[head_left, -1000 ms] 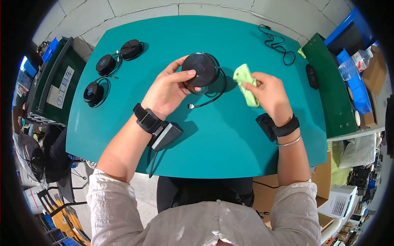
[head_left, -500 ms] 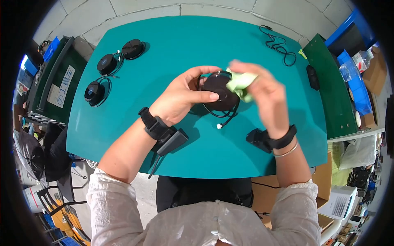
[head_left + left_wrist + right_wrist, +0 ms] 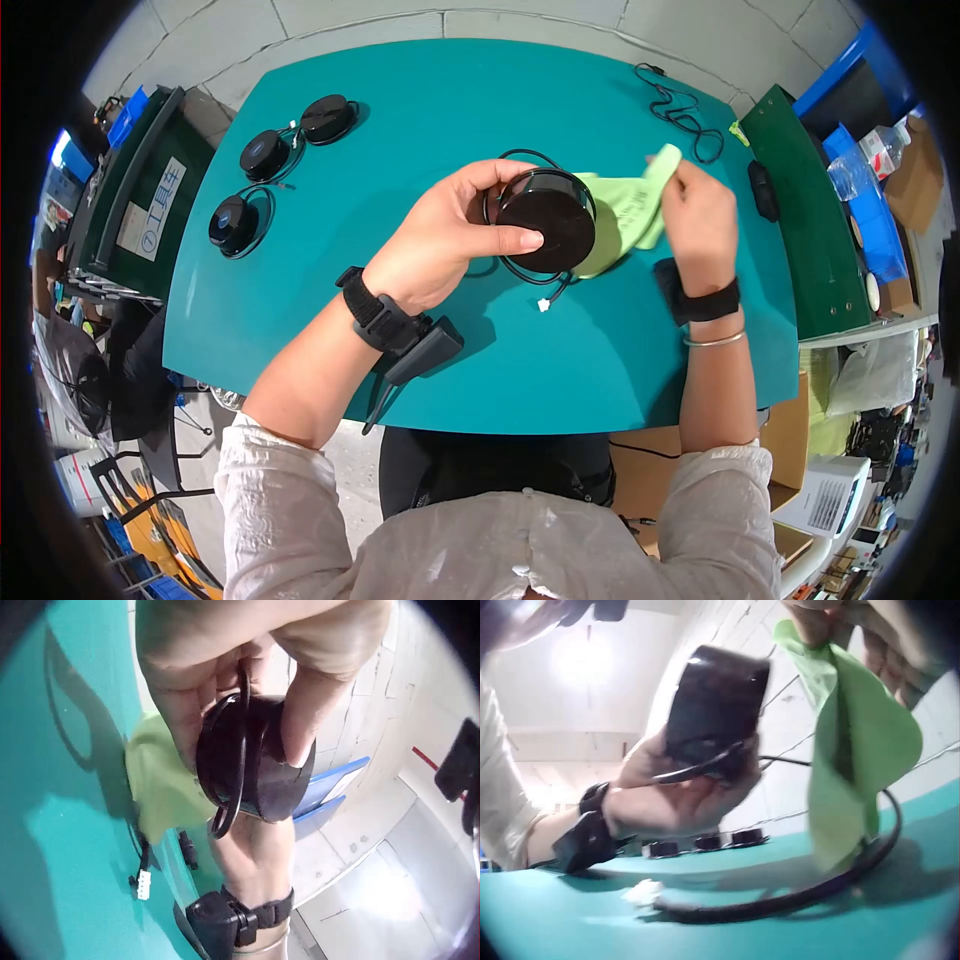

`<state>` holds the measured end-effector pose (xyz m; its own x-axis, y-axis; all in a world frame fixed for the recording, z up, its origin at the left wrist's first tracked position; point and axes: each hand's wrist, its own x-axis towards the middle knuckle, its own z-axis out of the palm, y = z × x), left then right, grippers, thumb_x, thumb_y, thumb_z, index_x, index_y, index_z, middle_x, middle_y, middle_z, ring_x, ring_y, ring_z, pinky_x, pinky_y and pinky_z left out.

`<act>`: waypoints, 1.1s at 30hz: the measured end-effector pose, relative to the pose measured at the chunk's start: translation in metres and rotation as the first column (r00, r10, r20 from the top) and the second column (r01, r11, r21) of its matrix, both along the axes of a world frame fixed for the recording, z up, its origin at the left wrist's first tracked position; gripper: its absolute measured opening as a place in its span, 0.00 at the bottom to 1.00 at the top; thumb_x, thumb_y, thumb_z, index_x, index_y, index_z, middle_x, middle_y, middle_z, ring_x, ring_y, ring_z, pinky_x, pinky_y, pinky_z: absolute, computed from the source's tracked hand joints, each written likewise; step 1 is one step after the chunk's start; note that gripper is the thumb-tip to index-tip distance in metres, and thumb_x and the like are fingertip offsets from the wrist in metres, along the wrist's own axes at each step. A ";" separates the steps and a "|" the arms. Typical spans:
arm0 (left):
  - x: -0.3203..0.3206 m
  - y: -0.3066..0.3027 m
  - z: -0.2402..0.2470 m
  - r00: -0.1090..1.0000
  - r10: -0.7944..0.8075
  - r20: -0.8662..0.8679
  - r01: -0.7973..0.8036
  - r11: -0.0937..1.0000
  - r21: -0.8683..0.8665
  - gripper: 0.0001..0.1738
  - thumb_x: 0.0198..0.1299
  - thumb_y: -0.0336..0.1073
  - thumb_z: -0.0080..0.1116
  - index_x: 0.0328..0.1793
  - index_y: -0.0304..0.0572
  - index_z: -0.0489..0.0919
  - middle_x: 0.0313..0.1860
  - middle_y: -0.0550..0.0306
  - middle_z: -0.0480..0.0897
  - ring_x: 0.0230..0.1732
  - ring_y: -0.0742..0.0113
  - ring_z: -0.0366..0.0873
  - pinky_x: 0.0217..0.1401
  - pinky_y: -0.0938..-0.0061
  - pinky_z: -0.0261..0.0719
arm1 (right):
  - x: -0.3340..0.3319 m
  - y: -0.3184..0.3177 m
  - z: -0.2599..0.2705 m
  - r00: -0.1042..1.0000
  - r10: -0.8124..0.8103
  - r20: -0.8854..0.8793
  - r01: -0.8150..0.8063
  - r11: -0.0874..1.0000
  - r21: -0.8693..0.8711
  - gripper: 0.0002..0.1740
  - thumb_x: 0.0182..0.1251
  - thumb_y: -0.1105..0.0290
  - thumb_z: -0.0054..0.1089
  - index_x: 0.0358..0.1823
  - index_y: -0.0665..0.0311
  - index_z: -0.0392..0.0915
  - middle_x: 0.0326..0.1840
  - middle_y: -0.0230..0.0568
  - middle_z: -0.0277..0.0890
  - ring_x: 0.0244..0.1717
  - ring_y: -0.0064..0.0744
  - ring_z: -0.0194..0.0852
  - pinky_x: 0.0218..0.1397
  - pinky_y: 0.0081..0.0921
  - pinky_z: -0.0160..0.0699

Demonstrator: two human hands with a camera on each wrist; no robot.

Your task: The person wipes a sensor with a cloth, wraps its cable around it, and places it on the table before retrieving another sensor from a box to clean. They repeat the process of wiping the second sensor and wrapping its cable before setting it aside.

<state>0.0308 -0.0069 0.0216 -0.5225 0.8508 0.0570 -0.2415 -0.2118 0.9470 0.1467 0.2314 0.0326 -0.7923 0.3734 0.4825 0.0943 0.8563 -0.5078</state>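
Observation:
A round black puck-shaped device (image 3: 547,222) is gripped by the left hand (image 3: 440,235), thumb across its flat face and fingers around the far side. Its black cable loops around it and ends in a white connector (image 3: 543,305) below. The right hand (image 3: 700,215) pinches the upper corner of a light green cloth (image 3: 625,215), which hangs spread out just right of the device. In the right wrist view, the cloth (image 3: 855,742) dangles from the fingertips, apart from the device (image 3: 718,705). The left wrist view shows the device (image 3: 255,757) between thumb and fingers.
Three similar black devices with cables, one of them the lowest (image 3: 232,225), lie at the table's left. A coiled black cable (image 3: 680,118) lies at the back right, with a small black object (image 3: 763,190) near the right edge. Green cabinets (image 3: 800,230) flank the table (image 3: 480,390).
The left hand has moved the device rightward and nearer the body, tilting its face. The right hand came in to it with the bunched cloth, then drew back right, and the cloth opened out.

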 end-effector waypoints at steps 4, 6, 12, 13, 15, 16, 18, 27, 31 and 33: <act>-0.001 -0.001 -0.004 0.998 0.069 -0.006 -0.069 0.995 -0.070 0.30 0.51 0.21 0.68 0.62 0.33 0.72 0.53 0.56 0.79 0.54 0.70 0.77 0.60 0.75 0.75 | -0.001 0.009 0.002 0.972 -0.088 0.219 0.142 0.959 -0.245 0.18 0.73 0.66 0.52 0.26 0.68 0.80 0.22 0.28 0.76 0.24 0.23 0.73 0.28 0.28 0.70; 0.000 -0.001 -0.002 0.997 0.072 0.009 -0.071 0.993 -0.093 0.30 0.51 0.22 0.68 0.62 0.33 0.73 0.53 0.56 0.79 0.54 0.70 0.77 0.60 0.75 0.75 | 0.002 -0.003 0.006 0.976 0.217 0.014 -0.110 0.547 -0.830 0.18 0.73 0.63 0.55 0.25 0.64 0.79 0.22 0.27 0.75 0.23 0.16 0.71 0.26 0.19 0.67; -0.003 0.000 -0.007 0.995 0.102 -0.005 -0.101 0.990 -0.097 0.28 0.53 0.22 0.67 0.62 0.33 0.72 0.53 0.57 0.79 0.54 0.69 0.77 0.60 0.75 0.75 | 0.000 0.029 -0.006 0.944 0.103 -0.314 -0.312 -0.040 -0.949 0.13 0.75 0.64 0.49 0.41 0.68 0.76 0.35 0.38 0.77 0.37 0.32 0.78 0.42 0.30 0.79; -0.004 0.000 -0.008 0.992 0.122 -0.011 -0.122 0.989 -0.083 0.28 0.53 0.22 0.67 0.62 0.33 0.72 0.53 0.56 0.79 0.54 0.69 0.77 0.60 0.75 0.75 | 0.002 0.036 -0.005 0.946 -0.082 -0.313 -0.318 -0.062 -0.946 0.13 0.75 0.64 0.49 0.38 0.67 0.75 0.35 0.40 0.77 0.37 0.36 0.79 0.43 0.33 0.80; -0.005 -0.001 -0.007 0.994 0.110 0.017 -0.108 0.990 -0.092 0.27 0.54 0.23 0.66 0.62 0.33 0.72 0.53 0.56 0.79 0.54 0.69 0.77 0.60 0.74 0.75 | 0.002 0.048 -0.006 0.935 -0.234 -0.267 -0.202 0.267 -0.942 0.14 0.74 0.64 0.49 0.36 0.68 0.76 0.32 0.41 0.78 0.33 0.39 0.80 0.41 0.35 0.80; -0.006 -0.002 -0.007 0.992 0.119 0.032 -0.115 0.988 -0.102 0.27 0.54 0.23 0.66 0.62 0.33 0.72 0.53 0.56 0.79 0.54 0.69 0.77 0.60 0.74 0.75 | 0.002 0.054 -0.010 0.959 -0.162 -0.233 -0.092 0.600 -0.794 0.16 0.73 0.63 0.50 0.30 0.67 0.76 0.26 0.41 0.77 0.29 0.40 0.80 0.36 0.35 0.78; -0.007 -0.002 -0.006 0.991 0.126 0.045 -0.121 0.986 -0.112 0.27 0.54 0.22 0.66 0.62 0.33 0.72 0.52 0.56 0.79 0.54 0.69 0.77 0.60 0.74 0.75 | 0.003 0.056 -0.006 0.961 -0.269 0.060 0.271 0.883 -0.382 0.17 0.73 0.63 0.51 0.28 0.67 0.76 0.24 0.41 0.77 0.26 0.38 0.78 0.33 0.35 0.76; -0.002 0.000 -0.005 0.994 0.109 -0.002 -0.109 0.991 -0.076 0.28 0.52 0.21 0.66 0.61 0.33 0.73 0.52 0.58 0.79 0.52 0.70 0.77 0.59 0.75 0.75 | -0.010 -0.022 -0.004 0.934 0.073 -0.348 -0.356 0.175 -0.918 0.16 0.77 0.63 0.50 0.37 0.68 0.79 0.35 0.36 0.80 0.35 0.23 0.77 0.44 0.24 0.76; -0.003 -0.001 -0.008 0.989 0.102 -0.105 -0.119 0.980 -0.162 0.28 0.52 0.21 0.67 0.61 0.35 0.73 0.52 0.59 0.79 0.51 0.71 0.77 0.58 0.75 0.76 | -0.003 -0.064 -0.009 0.868 0.464 -0.177 -0.472 0.661 -0.583 0.16 0.75 0.64 0.52 0.50 0.70 0.79 0.54 0.41 0.78 0.55 0.32 0.77 0.55 0.29 0.76; 0.003 0.000 -0.002 0.987 0.106 -0.118 -0.129 0.971 -0.202 0.29 0.53 0.23 0.67 0.63 0.34 0.72 0.52 0.58 0.80 0.53 0.70 0.78 0.59 0.74 0.77 | -0.012 -0.072 -0.011 0.750 0.657 -0.072 -0.655 0.754 0.048 0.16 0.73 0.66 0.52 0.56 0.67 0.77 0.60 0.43 0.74 0.62 0.42 0.72 0.63 0.36 0.73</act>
<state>0.0343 -0.0065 0.0198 -0.6201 0.7826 -0.0550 -0.1228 -0.0276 0.9920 0.1349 0.1595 0.0217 -0.7978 -0.2340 0.5556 -0.5341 0.7019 -0.4714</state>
